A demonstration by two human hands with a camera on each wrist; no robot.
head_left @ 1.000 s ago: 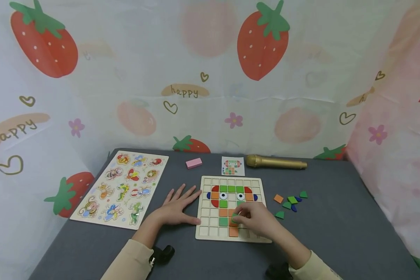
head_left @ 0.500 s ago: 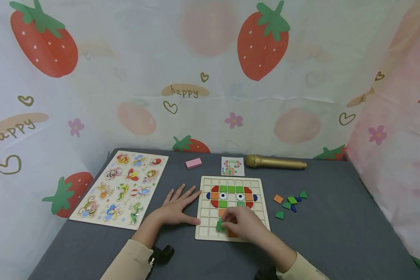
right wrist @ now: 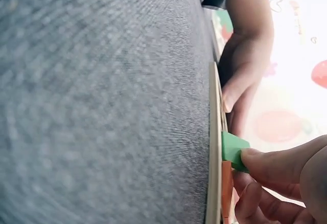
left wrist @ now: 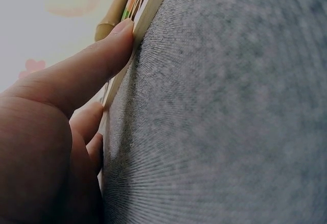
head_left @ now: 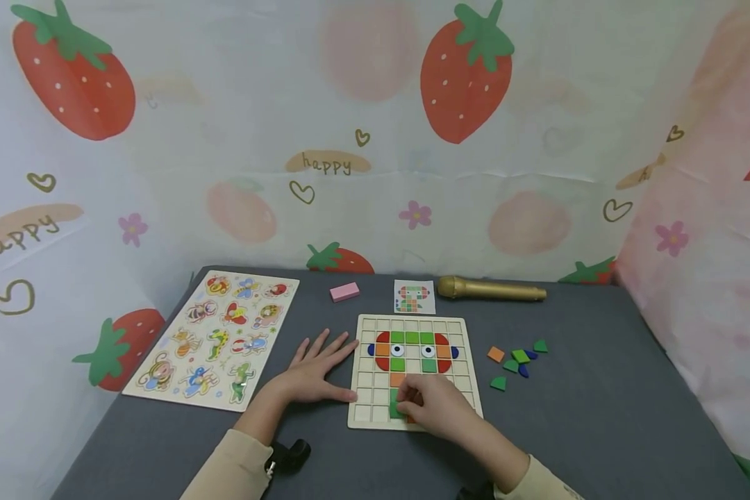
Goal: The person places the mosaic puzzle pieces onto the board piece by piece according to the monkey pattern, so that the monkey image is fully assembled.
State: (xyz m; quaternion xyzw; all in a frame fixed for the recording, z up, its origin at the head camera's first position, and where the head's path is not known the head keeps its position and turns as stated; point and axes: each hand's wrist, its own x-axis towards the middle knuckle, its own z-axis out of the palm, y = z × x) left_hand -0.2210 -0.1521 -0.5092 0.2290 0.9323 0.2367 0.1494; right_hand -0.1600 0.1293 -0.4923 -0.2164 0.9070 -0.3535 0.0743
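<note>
Right now, from where I stand, the right hand (head_left: pixel 440 404) pinches a small flat green tile (right wrist: pixel 232 145), tilted, at the near side of a pale wooden grid board (head_left: pixel 378 414). The left hand (head_left: pixel 315 378), fingers spread, touches the board's left edge. Loose coloured tiles (head_left: pixel 510 365) lie to the right.

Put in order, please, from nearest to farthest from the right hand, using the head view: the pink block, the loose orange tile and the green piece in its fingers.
1. Green piece: pinched in the right hand, over the grid board.
2. Loose orange tile: on the table, right of the board.
3. Pink block: beyond the board's far left corner.
</note>
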